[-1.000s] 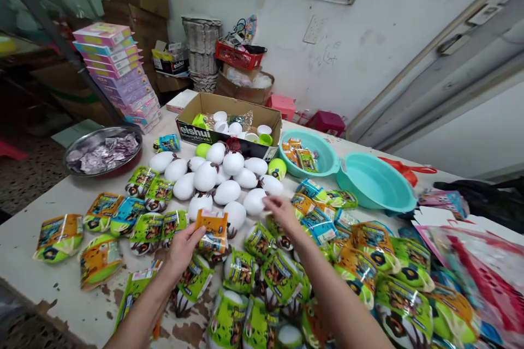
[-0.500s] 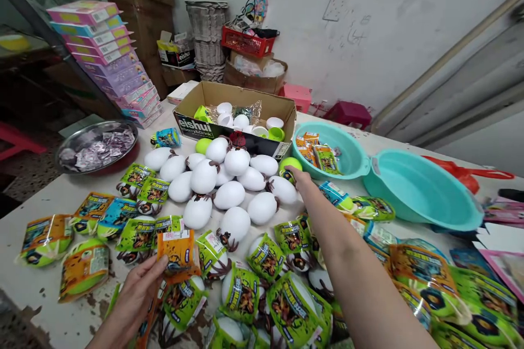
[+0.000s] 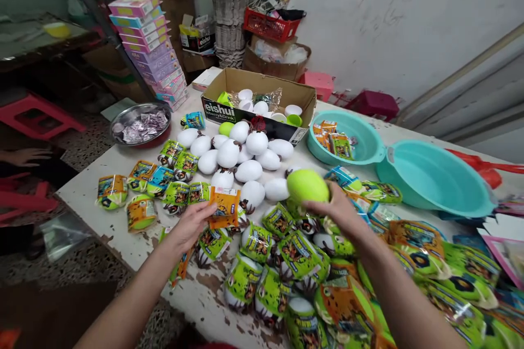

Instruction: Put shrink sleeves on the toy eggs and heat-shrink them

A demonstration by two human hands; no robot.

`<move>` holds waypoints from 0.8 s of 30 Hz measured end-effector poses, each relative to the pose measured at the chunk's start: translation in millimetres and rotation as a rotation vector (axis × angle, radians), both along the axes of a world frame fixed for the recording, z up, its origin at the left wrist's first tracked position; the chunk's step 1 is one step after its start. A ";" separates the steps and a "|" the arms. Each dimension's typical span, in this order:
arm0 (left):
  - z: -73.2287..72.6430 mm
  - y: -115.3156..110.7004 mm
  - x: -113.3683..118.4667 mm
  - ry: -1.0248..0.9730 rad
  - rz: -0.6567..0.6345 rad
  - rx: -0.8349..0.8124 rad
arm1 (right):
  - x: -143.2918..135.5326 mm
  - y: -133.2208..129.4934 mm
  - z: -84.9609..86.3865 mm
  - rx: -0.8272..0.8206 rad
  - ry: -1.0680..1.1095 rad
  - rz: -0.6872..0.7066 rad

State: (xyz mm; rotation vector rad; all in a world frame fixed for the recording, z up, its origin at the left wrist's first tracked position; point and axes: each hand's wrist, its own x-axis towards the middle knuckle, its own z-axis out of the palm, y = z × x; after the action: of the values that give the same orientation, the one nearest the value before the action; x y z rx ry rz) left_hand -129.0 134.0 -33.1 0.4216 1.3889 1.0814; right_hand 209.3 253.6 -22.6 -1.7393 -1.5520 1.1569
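Observation:
My left hand (image 3: 192,223) pinches an orange printed wrapper (image 3: 224,207) by its left edge, above the packed eggs. In my right hand (image 3: 338,204) is a lime-green plastic egg (image 3: 308,185), lifted over the table with the fingers around its right side. Behind and between the hands lies a heap of white plastic eggs (image 3: 249,171) with brown claw-like pieces. Below them spread many eggs in green printed wrappers (image 3: 292,253). More eggs in orange and blue wrappers (image 3: 160,181) lie at the left.
An open cardboard box (image 3: 258,83) of egg shells stands at the back. Two turquoise basins (image 3: 434,180) sit at the right, one holding small packets. A metal bowl (image 3: 117,122) of silvery packets is at the left, near stacked boxes (image 3: 153,54). Another person's hand (image 3: 30,157) shows far left.
My right hand has picked up the green egg from beside the white heap and brought it nearer. My left hand still holds the orange wrapper. The view has shifted.

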 end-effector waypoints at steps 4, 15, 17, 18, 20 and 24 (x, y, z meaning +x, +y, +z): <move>15.3 -11.2 10.8 -0.217 -0.244 0.040 | -46.8 -105.9 25.4 -0.457 0.427 0.278; 33.5 -36.8 -7.3 -0.264 -0.517 -0.060 | -82.5 -165.3 18.0 -0.560 0.531 0.312; 32.7 -40.1 -10.3 -0.243 -0.540 -0.021 | -85.4 -169.0 15.4 -0.564 0.530 0.322; 31.7 -42.2 -10.9 -0.222 -0.556 -0.016 | -86.9 -170.8 14.3 -0.575 0.535 0.325; 29.3 -46.9 -10.2 -0.189 -0.577 -0.021 | -90.3 -174.2 12.5 -0.592 0.538 0.335; 28.3 -55.7 1.2 -0.167 -0.633 -0.041 | -100.3 -182.2 8.2 -0.539 0.546 0.343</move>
State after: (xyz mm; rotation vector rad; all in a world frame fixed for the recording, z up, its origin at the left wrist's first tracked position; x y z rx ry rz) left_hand -127.8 78.3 -4.8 0.6685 1.0207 0.5521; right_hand 109.0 71.5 -14.4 -1.2848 -1.2866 2.1671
